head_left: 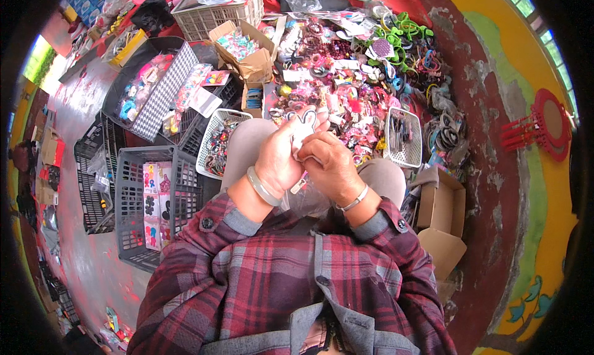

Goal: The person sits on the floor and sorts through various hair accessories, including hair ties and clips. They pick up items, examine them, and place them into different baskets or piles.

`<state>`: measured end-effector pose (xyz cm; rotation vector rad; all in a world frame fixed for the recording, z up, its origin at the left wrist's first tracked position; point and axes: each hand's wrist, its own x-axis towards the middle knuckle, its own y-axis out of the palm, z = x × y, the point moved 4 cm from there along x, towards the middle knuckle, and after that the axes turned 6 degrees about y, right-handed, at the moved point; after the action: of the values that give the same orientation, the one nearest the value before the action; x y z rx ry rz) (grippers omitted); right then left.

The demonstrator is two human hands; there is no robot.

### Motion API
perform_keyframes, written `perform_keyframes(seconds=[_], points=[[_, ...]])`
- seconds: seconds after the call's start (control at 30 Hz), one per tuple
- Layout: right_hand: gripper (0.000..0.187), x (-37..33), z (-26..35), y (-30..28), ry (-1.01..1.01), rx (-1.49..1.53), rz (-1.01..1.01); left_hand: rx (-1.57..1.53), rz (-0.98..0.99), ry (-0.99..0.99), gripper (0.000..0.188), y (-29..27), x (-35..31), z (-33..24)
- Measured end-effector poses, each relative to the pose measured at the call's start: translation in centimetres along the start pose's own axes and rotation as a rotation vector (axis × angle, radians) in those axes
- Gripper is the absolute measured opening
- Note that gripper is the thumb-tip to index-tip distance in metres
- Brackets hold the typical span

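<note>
Between my hands, above my lap, is a white rabbit-shaped card with a dark outline and two ears pointing away from me. My left hand supports it from the left, palm up, with the thumb along its side. The fingers of my right hand are bent and pinch at the card's lower end; what exactly lies under those fingertips is hidden. Beyond my knees spreads a large heap of hair ties and hair accessories, mostly pink, red and dark. A clear plastic bag lies below my wrists.
A white basket of small hair ties stands by my left knee, another white basket by my right. Grey crate, houndstooth box and brown carton sit to the left. An open cardboard box lies right, beside the wall.
</note>
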<state>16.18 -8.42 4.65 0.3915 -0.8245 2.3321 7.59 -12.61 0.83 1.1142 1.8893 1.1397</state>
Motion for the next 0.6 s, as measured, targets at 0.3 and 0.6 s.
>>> perform_keyframes(seconds=[0.3,0.6], points=[[0.019,2.9,0.3,-6.6,0.167,-0.084,-0.168,-0.118,0.006,-0.015,0.036,0.7,0.1,-0.3],[0.033,0.0,0.5,-0.5,-0.081,-0.05,-0.245,-0.163,-0.015,-0.027,0.033,1.1,0.0,0.4]])
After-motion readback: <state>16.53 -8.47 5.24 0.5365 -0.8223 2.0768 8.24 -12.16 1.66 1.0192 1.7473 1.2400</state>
